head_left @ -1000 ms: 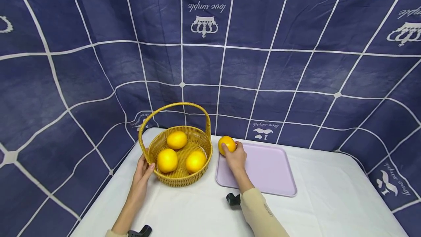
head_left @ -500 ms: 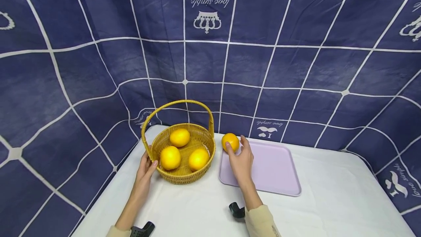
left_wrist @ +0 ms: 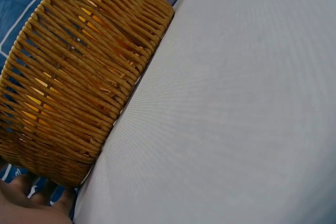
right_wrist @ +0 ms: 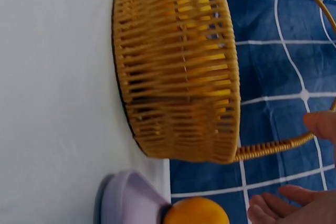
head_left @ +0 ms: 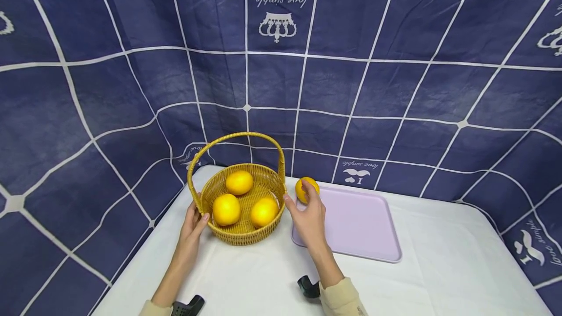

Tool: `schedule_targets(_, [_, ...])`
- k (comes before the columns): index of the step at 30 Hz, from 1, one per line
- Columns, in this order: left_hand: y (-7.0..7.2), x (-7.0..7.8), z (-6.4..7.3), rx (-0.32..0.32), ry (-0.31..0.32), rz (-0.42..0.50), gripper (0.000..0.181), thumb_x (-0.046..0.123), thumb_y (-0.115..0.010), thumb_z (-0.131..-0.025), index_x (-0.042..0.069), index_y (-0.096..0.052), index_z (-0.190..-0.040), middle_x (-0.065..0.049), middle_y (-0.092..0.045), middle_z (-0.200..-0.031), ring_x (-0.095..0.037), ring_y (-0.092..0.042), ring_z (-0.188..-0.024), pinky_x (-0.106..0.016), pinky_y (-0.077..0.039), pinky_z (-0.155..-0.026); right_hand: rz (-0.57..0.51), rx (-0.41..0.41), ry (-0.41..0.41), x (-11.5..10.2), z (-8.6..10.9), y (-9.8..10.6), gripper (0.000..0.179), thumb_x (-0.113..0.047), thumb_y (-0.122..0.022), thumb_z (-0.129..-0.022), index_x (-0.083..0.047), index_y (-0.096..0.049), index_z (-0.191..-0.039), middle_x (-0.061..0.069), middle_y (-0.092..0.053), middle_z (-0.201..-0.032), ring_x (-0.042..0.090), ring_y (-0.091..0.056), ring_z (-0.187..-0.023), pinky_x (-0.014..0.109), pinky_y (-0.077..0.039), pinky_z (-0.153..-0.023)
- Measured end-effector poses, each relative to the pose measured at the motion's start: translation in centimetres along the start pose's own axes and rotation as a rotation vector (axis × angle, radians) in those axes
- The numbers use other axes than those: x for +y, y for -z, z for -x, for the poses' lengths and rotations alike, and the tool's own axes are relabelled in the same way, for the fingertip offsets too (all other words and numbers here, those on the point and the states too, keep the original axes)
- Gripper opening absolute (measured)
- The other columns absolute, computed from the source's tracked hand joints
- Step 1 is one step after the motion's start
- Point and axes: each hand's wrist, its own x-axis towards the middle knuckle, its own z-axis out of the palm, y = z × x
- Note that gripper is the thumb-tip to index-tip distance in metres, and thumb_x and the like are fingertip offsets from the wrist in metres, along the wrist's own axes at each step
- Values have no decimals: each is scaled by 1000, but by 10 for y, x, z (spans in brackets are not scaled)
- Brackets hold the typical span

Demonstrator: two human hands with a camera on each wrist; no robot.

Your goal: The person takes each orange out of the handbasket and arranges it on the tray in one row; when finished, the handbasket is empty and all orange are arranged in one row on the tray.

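Observation:
A woven wicker basket (head_left: pixel 243 239) with a tall arched handle holds three oranges, one orange (head_left: pixel 239 183) at the back and two nearer the front. My left hand (head_left: pixel 191 230) grips the basket's left side, thumb at the rim by the handle's foot and fingers around the outside. Between basket and tray, my right hand (head_left: pixel 311 218) hovers with thumb and fingers spread and nothing held. Its thumb tip comes up to the basket's right rim in the head view. Behind its fingers, partly hidden, a fourth orange (head_left: pixel 301 190) sits at the far left corner of the lilac tray (head_left: pixel 360 223).
White cloth (head_left: pixel 439 252) covers the table. A navy curtain (head_left: pixel 333 87) with white lines hangs behind and along the sides. Black wrist devices, such as the right one (head_left: pixel 309 286), stick out from both forearms.
My right hand has let go of the orange at the tray's far left corner and shifted left toward the basket. My left hand keeps its hold on the basket.

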Motion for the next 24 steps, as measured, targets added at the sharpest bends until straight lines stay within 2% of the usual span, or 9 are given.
schedule_targets(7, [0, 0, -1, 1, -8, 23, 66, 22, -47, -114, 22, -14, -171, -7, -12, -178, -29, -11, -163, -4, -29, -114, 12, -137, 61, -4, 8, -13, 73, -36, -85, -89, -8, -56, -150, 15, -63, -147, 36, -60, -137, 47, -47, -118])
schedule_targets(11, [-1, -1, -3, -1, -15, 38, 66, 21, -47, -114, 22, -14, -171, -9, -13, -178, -30, -12, -163, -5, -30, -114, 63, -217, 107, -9, 10, -19, 74, -33, -85, -88, -5, -56, -150, 14, -61, -149, 37, -57, -139, 51, -45, -118])
schedule_targets(16, [-3, -1, -4, 7, -26, 46, 66, 21, -47, -114, 20, -13, -171, -8, -13, -178, -30, -14, -163, -6, -30, -114, 158, -327, 168, -23, 5, -27, 76, -30, -86, -88, -2, -53, -150, 16, -58, -152, 35, -53, -142, 50, -43, -120])
schedule_targets(19, [-3, 0, -4, 10, -36, 51, 66, 20, -47, -114, 17, -13, -171, -9, -13, -178, -31, -14, -163, -6, -30, -115, 213, -414, 158, -31, 1, -32, 80, -30, -87, -88, 1, -51, -151, 19, -54, -154, 37, -52, -143, 51, -42, -121])
schedule_targets(24, [-2, 1, 0, 5, -37, 54, 66, 20, -47, -114, 16, -13, -171, -12, -12, -178, -33, -11, -163, -6, -31, -114, 320, -538, 81, -41, 0, -39, 88, -30, -88, -87, 4, -44, -155, 22, -48, -159, 39, -46, -147, 51, -38, -124])
